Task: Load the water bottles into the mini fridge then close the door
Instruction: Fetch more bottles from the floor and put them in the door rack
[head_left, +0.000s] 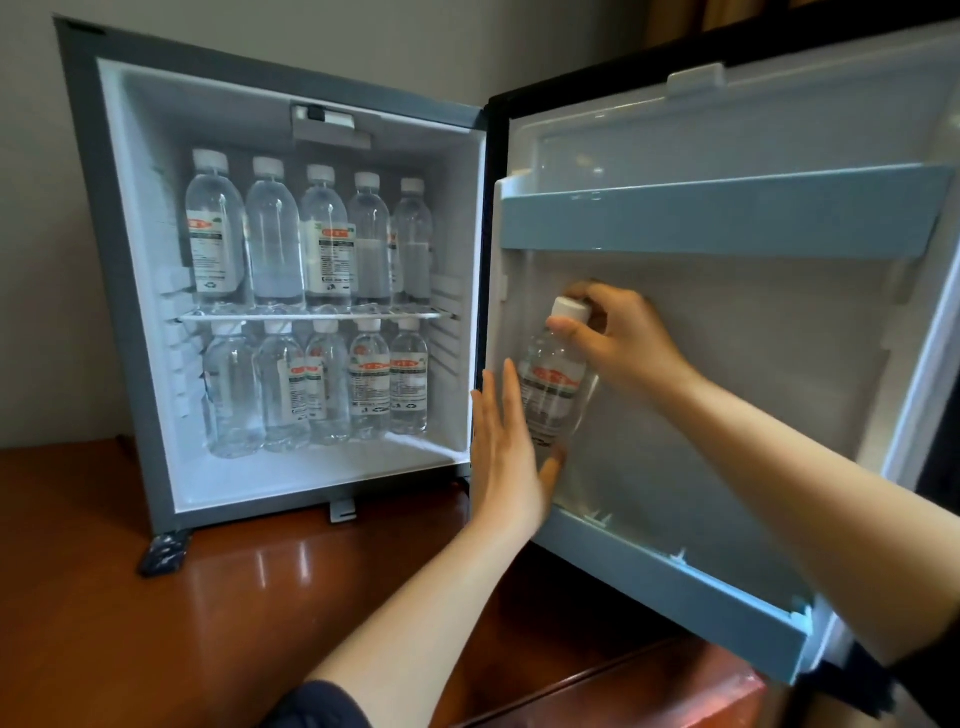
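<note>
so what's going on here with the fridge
A person is stocking a mini fridge that sits on a wooden table. Its door stands wide open. The right hand grips a water bottle by its cap, placing it in the lower door shelf, while the left hand steadies it, palm flat against its side. Inside, the two shelves are already full: five bottles on the wire rack and five below. The upper door shelf looks empty.

Bare forearms, dark navy garment at lower edge.
</note>
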